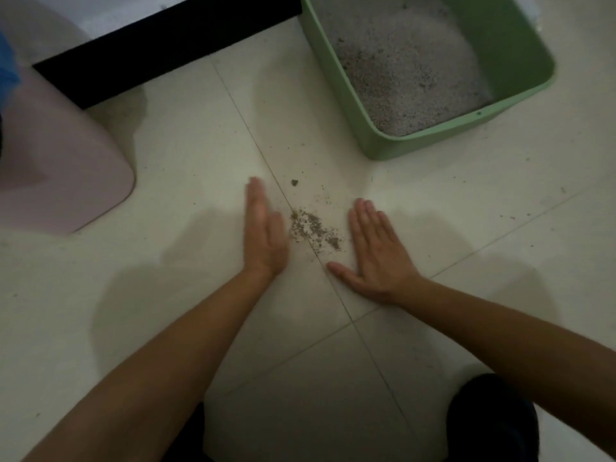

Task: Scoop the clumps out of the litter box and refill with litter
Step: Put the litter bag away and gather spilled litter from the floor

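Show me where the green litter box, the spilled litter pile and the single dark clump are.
green litter box (400, 146), head view, its near outer wall.
spilled litter pile (313, 230), head view, the pile's middle.
single dark clump (294, 182), head view, its centre.

Floor (160, 201): pale cream tiles, slightly glossy, with thin dark grout lines (248, 130) crossing on the diagonal; soft shadows lie on it.
Black band (166, 38): runs along the floor's upper left edge, with a white surface behind it.
Pink plastic object (50, 161): rounded corner, on the floor at left.
Light: dim.
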